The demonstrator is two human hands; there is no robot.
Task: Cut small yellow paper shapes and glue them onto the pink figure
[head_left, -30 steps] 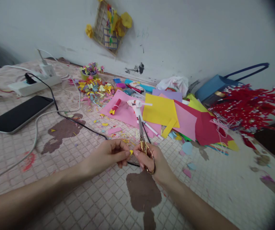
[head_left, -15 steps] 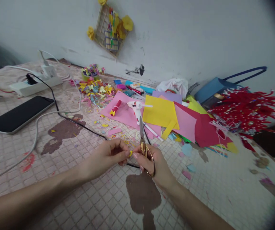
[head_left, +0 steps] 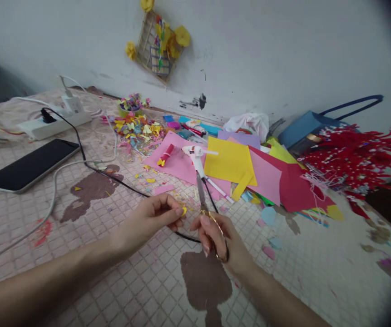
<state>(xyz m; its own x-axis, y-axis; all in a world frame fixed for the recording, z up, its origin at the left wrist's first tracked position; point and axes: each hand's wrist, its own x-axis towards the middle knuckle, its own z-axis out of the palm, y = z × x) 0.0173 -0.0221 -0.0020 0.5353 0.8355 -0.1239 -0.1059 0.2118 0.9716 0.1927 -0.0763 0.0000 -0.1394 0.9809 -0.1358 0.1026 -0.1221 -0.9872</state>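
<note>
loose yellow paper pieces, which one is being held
The small yellow piece pinched in the left hand; the others, like the big yellow sheet, lie untouched.

Bare All the Way Down

We see two arms of matching build, the left forearm (head_left: pixel 62 264) and the right forearm (head_left: pixel 277 294), both uncovered along the whole length in view. Each has a slender, smooth outline and narrows evenly to a slim, bare wrist (head_left: pixel 116 240). Beyond that, we find the left hand (head_left: pixel 149 219) and the right hand (head_left: pixel 235 245) equally bare. Their fingers (head_left: pixel 166 200) look slim, with softly rounded tips. We can make out nails (head_left: pixel 206 250) on the right, though their finer detail is too small to tell. Anything worn higher up lies outside our view.
</note>
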